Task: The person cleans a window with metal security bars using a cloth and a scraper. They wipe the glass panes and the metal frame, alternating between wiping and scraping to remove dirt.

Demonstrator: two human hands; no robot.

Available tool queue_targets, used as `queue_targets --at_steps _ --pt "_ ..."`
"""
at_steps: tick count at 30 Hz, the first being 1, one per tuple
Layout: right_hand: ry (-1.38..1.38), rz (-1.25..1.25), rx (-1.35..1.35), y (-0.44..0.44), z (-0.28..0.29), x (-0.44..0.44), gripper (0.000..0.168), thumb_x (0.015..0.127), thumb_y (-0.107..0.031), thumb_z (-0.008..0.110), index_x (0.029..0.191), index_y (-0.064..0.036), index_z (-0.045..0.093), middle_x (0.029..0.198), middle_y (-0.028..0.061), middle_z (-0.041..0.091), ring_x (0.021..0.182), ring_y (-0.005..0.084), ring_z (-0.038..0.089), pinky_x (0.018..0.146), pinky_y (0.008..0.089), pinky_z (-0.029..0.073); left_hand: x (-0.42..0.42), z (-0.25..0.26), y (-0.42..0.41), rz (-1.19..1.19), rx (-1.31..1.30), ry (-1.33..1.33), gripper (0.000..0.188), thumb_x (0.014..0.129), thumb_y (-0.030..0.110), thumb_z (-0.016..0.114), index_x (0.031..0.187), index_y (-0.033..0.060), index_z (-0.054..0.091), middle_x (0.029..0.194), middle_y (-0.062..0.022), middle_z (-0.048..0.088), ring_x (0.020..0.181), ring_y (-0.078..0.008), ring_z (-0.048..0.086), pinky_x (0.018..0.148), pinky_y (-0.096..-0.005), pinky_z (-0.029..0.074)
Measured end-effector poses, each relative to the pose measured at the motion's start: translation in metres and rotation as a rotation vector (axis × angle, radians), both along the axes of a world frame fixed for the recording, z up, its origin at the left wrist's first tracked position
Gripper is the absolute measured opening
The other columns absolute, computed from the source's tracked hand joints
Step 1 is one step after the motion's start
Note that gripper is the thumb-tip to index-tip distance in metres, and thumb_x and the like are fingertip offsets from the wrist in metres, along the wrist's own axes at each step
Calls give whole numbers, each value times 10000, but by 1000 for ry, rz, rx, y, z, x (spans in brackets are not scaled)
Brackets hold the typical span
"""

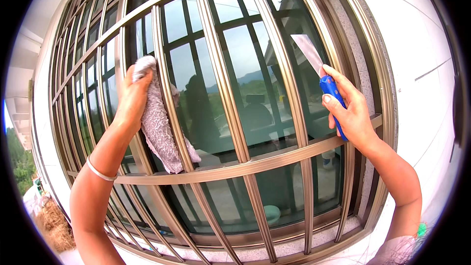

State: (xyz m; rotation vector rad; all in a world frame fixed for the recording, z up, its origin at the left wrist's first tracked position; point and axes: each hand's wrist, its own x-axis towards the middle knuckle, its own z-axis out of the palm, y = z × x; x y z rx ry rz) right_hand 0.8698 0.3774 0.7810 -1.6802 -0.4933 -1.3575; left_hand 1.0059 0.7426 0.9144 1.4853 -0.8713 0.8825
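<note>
My left hand point(134, 94) grips a fluffy greyish-pink cloth point(159, 129) against an upright metal bar point(163, 81). The cloth hangs down past my fingers to the lower crossbar point(220, 171), and part of it shows on the other side of the bar. In my right hand point(349, 108) is a scraper with a blue handle point(333, 88) and a flat metal blade point(308, 49). Its blade points up and left, in front of the window grille's right part. Behind the bars is dark, reflective window glass point(228, 117).
Bronze-coloured bars and two crossbars cover the window in front of me. A stone sill point(220, 254) runs along the bottom. White wall point(415, 81) borders the grille on the right. At lower left lies a heap of brown fibrous material point(55, 221).
</note>
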Motion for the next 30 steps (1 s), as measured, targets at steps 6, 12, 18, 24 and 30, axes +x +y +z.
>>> queue_targets --at_steps 6,12,18,24,30 --pt "-283 -470 -461 11 -5 -12 587 898 -134 646 1448 -96 447 1205 216 630 1003 401 652 835 412 546 -63 -42 -42 -218 -174 -328 284 1038 214 546 1292 92 517 1086 -33 609 936 -131 622 804 -266 515" --pt "-162 -597 -688 54 -4 -28 576 867 -104 649 1413 -97 468 903 126 580 623 309 644 517 430 517 -77 -65 -129 223 205 -902 443 793 -41 619 1217 39 518 1152 -146 540 1102 -332 507 974 -412 396" --pt "-183 -711 -697 28 -45 -50 619 784 -24 672 1382 -101 533 811 64 522 526 219 573 419 352 455 -51 -38 -161 413 172 -859 455 768 -24 586 1214 26 510 1125 -174 524 1121 -389 470 995 -462 364" --pt "-115 -597 -549 -12 -76 -70 659 764 -17 686 1395 -158 557 775 43 558 507 196 527 424 319 431 -34 19 -197 71 23 -503 346 938 145 603 1236 15 484 1210 -190 528 1187 -361 462 1039 -428 342" --pt "-108 -548 -448 -58 -95 -84 600 759 14 678 1340 -107 590 783 80 572 539 195 527 466 306 430 18 75 -248 -56 -243 -179 451 933 185 610 1313 11 441 1316 -213 485 1205 -340 511 1022 -430 408"
